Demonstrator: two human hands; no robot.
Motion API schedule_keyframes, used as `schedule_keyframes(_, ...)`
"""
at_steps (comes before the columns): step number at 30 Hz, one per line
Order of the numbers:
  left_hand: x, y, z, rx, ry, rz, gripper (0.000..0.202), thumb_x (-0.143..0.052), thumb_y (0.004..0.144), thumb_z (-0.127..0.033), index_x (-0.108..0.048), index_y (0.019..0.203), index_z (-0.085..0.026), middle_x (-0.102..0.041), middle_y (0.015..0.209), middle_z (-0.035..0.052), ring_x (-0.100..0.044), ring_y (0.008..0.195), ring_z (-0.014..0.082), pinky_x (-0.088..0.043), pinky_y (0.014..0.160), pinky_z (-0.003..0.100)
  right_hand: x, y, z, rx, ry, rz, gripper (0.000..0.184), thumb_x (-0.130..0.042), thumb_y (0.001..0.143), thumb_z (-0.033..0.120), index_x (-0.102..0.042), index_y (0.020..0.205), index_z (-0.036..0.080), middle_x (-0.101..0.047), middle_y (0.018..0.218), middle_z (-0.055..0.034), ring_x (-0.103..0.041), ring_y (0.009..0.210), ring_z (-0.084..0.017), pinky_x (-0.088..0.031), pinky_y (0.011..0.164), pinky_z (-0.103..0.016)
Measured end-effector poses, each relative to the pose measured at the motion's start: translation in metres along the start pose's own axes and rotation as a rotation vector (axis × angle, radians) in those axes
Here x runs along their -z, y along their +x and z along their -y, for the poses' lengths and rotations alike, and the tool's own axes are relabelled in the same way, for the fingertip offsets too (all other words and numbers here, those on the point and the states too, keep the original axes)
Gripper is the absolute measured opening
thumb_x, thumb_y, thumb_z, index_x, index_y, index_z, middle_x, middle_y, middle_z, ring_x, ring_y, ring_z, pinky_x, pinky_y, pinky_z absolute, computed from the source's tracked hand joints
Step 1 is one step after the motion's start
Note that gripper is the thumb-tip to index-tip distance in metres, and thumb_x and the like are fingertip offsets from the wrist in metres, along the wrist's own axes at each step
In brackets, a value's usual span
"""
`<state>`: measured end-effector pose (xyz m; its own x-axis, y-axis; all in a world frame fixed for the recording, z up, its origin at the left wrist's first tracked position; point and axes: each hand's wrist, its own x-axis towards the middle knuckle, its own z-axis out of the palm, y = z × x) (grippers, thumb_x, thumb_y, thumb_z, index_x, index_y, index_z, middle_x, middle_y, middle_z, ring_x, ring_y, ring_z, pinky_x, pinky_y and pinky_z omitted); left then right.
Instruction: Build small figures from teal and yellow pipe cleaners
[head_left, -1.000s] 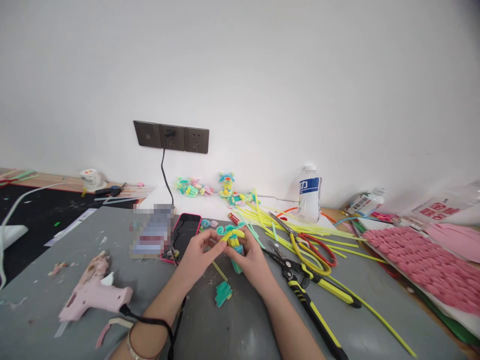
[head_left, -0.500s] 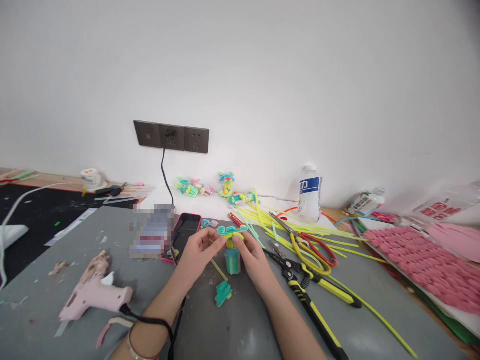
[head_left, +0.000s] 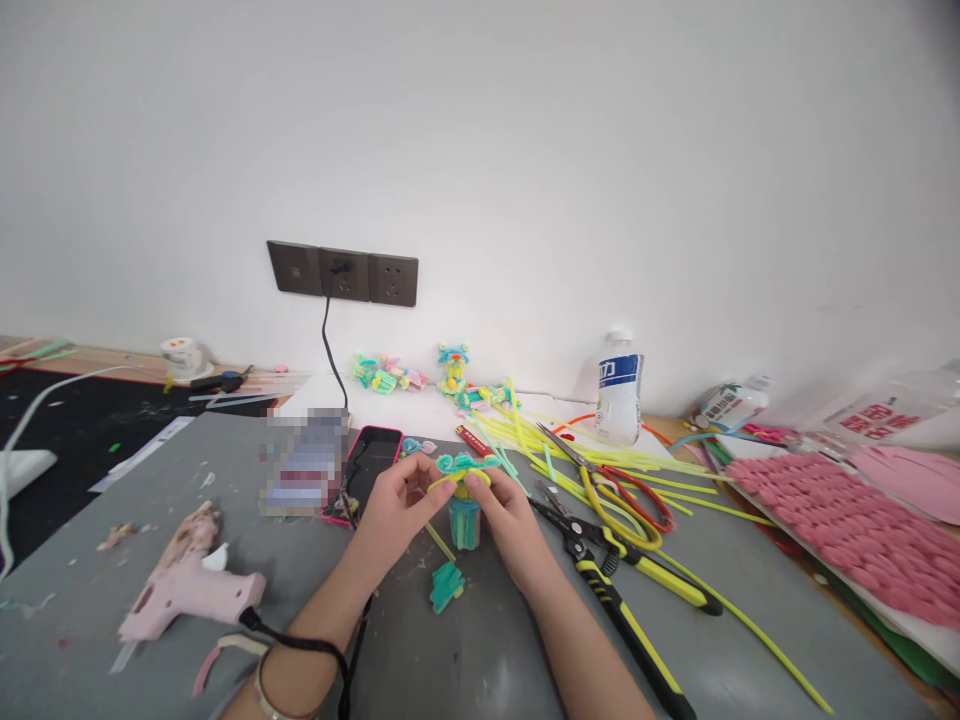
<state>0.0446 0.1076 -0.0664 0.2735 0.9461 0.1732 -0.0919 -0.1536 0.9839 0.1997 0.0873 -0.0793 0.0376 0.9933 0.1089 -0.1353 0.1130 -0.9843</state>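
A small figure made of teal and yellow pipe cleaners [head_left: 466, 523] stands upright between my two hands, with curled teal loops along its top. My left hand [head_left: 405, 500] pinches its yellow upper part from the left, thumb and fingertips together. From the right, my right hand [head_left: 508, 505] grips the same yellow part with its thumb in front; the other fingers are partly hidden behind. Just below lies a flat teal pipe-cleaner piece [head_left: 448, 587] on the grey mat, near a thin yellow stem [head_left: 439, 540].
A pink glue gun [head_left: 191, 590] lies at the left, its black cord passing my left forearm. Phones [head_left: 375, 450] lie behind my left hand. On the right are scissors [head_left: 600, 480], pliers [head_left: 592, 550] and yellow pipe cleaners [head_left: 750, 605]. A bottle [head_left: 619, 390] and finished figures [head_left: 453, 370] stand near the wall.
The figure's top has turned and tilted slightly between my fingers, and its yellow band now shows wider across my thumbs. Both hands stay in nearly the same place.
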Motion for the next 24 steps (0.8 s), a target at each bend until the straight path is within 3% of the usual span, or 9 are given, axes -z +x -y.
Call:
schedule_keyframes(6, -0.001, 0.0, -0.001, 0.022, -0.003, 0.005, 0.03, -0.073, 0.075, -0.042, -0.053, 0.073, -0.019, -0.047, 0.069, -0.0033, -0.045, 0.065, 0.0126, -0.038, 0.059, 0.023, 0.0, 0.0, -0.002, -0.02, -0.023, 0.015, 0.043, -0.067, 0.079, 0.062, -0.062, 0.067, 0.021, -0.059, 0.064, 0.0004, -0.05, 0.063, -0.017, -0.04, 0.06, -0.028)
schedule_keyframes(11, -0.002, -0.001, 0.009, 0.105, 0.01, -0.007, 0.041, -0.079, 0.068, -0.04, -0.055, 0.096, -0.02, -0.054, 0.087, 0.0011, -0.055, 0.083, 0.0177, -0.046, 0.066, 0.026, 0.0, 0.0, -0.005, -0.065, 0.016, 0.039, 0.037, -0.067, 0.082, 0.056, -0.063, 0.073, 0.021, -0.064, 0.07, -0.0007, -0.058, 0.071, -0.02, -0.045, 0.065, -0.03)
schedule_keyframes(14, -0.003, -0.001, 0.015, 0.153, 0.009, 0.007, 0.054, -0.078, 0.068, -0.038, -0.047, 0.11, -0.022, -0.055, 0.098, 0.0034, -0.059, 0.093, 0.0206, -0.05, 0.075, 0.03, -0.002, 0.001, -0.004, -0.12, 0.108, 0.074, 0.031, -0.072, 0.08, 0.051, -0.063, 0.084, 0.021, -0.069, 0.081, -0.0014, -0.064, 0.08, -0.022, -0.048, 0.071, -0.031)
schedule_keyframes(17, -0.003, 0.0, 0.018, 0.154, 0.044, 0.018, 0.058, -0.078, 0.068, -0.035, -0.044, 0.114, -0.022, -0.054, 0.109, 0.0072, -0.059, 0.1, 0.0225, -0.051, 0.077, 0.032, -0.002, 0.002, -0.005, -0.148, 0.205, 0.082, 0.04, -0.079, 0.074, 0.045, -0.059, 0.101, 0.023, -0.073, 0.091, -0.0018, -0.068, 0.089, -0.024, -0.051, 0.08, -0.035)
schedule_keyframes(21, -0.003, -0.001, 0.018, 0.146, 0.087, 0.034, 0.059, -0.078, 0.068, -0.033, -0.044, 0.115, -0.022, -0.055, 0.112, 0.0082, -0.061, 0.09, 0.0198, -0.052, 0.071, 0.031, 0.0, 0.003, -0.007, -0.153, 0.256, -0.014, 0.055, -0.085, 0.066, 0.036, -0.051, 0.108, 0.025, -0.074, 0.094, -0.0006, -0.07, 0.089, -0.024, -0.052, 0.083, -0.036)
schedule_keyframes(24, -0.005, -0.004, 0.019, 0.171, 0.091, 0.109, 0.057, -0.077, 0.069, -0.032, -0.044, 0.115, -0.021, -0.057, 0.098, 0.0034, -0.061, 0.076, 0.0162, -0.052, 0.066, 0.03, 0.002, 0.004, -0.009, -0.125, 0.245, -0.101, 0.054, -0.085, 0.066, 0.034, -0.05, 0.106, 0.024, -0.074, 0.09, 0.0003, -0.07, 0.084, -0.022, -0.052, 0.078, -0.033)
